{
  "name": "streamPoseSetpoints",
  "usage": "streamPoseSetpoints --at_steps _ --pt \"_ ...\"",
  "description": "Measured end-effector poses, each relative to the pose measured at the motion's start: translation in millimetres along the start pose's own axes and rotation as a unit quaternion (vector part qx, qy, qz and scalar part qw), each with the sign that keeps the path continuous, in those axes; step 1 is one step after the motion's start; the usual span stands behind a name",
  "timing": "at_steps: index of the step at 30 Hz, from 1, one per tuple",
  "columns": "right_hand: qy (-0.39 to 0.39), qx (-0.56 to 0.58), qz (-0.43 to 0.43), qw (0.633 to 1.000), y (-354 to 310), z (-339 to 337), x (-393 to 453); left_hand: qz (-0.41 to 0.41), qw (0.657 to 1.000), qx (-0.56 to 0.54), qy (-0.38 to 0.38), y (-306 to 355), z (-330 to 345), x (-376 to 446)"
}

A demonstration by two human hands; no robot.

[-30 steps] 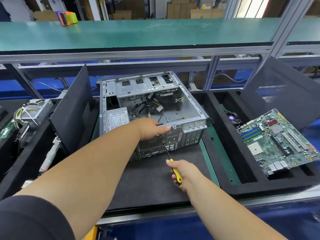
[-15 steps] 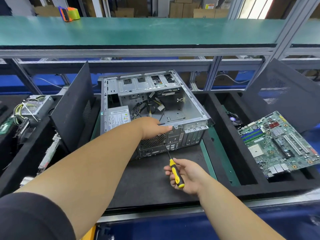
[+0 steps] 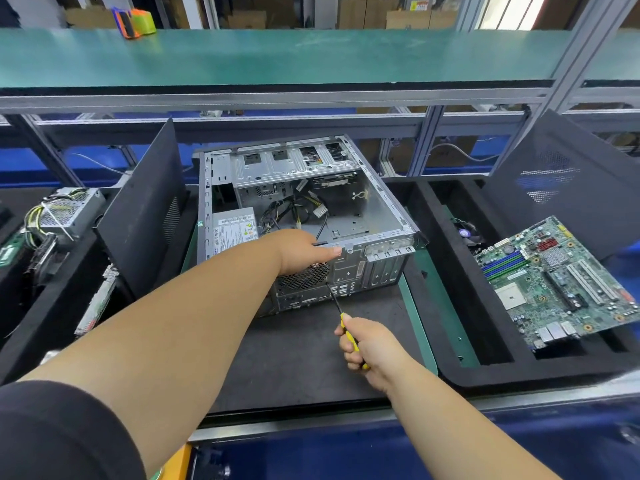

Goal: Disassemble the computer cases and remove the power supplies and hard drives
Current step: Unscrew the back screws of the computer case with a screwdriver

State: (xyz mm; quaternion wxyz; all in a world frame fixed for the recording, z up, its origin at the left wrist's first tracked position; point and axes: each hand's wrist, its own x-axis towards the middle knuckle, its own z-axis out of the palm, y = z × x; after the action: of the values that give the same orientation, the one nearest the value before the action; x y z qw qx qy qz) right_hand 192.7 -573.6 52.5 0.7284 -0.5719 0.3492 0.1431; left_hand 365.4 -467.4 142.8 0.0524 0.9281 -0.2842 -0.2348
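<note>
The case (image 3: 304, 216) lies on its side on the black mat (image 3: 304, 358), open face up. It is sheet steel: stiff, probably heavy enough to stay put under light tool load, with thin folded edges that may be sharp. Take hold on the folded rear rim, not on the perforated fan grille.

The left hand (image 3: 301, 251) rests on that rear rim, palm down. Its thumb lies straight along the rim edge; the other fingers are hidden behind the hand, so whether they hook inside cannot be told.

The right hand (image 3: 367, 344) is wrapped round the yellow handle of the screwdriver (image 3: 341, 317). The shaft runs up and away from this grip to the rear panel, with the tip just below the left hand, beside the grille. Whether the tip is seated in a screw cannot be told.

The PSU (image 3: 233, 232) sits inside the case, just left of the left wrist, partly covered by the forearm. It is a rigid metal box, likely dense; judge it best lifted by its body, not by its cables (image 3: 294, 211). The cables are limp and will trail and snag.

A drive (image 3: 334, 180) appears to sit under the bay cage, beyond the left hand. Treat it as shock-sensitive; hold it by its edges.
</note>
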Motion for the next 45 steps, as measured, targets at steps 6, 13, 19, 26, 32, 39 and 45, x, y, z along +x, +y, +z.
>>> streamPoseSetpoints --at_steps 6,13,19,26,32,39,45 --pt "0.162 -0.425 -0.129 0.881 -4.5 4.0 -8.5 -0.002 1.0 0.002 0.0 0.8 -0.2 -1.1" --pt "0.156 -0.422 -0.136 0.883 -5.9 8.6 -7.6 -0.001 1.0 0.005 -0.002 0.5 -0.6 -1.9" --pt "-0.048 0.192 0.05 0.979 -5.0 1.3 -5.3 0.002 1.0 0.011 -0.007 0.9 -1.7 -1.2" --pt "-0.129 0.331 0.056 0.933 13.1 5.2 -2.3 0.003 1.0 0.01 -0.016 1.7 -3.7 -1.4" --pt "-0.017 0.107 -0.01 0.994 3.7 12.3 -3.5 0.002 1.0 0.004 -0.014 2.5 -4.2 -1.5" --pt "0.159 -0.388 -0.115 0.9 -7.8 17.4 -4.9 0.003 1.0 -0.002 -0.015 2.6 -4.5 -2.7" --pt "0.256 -0.613 -0.157 0.731 0.5 27.2 -4.6 0.002 1.0 -0.009 -0.018 2.7 -5.1 -3.1"
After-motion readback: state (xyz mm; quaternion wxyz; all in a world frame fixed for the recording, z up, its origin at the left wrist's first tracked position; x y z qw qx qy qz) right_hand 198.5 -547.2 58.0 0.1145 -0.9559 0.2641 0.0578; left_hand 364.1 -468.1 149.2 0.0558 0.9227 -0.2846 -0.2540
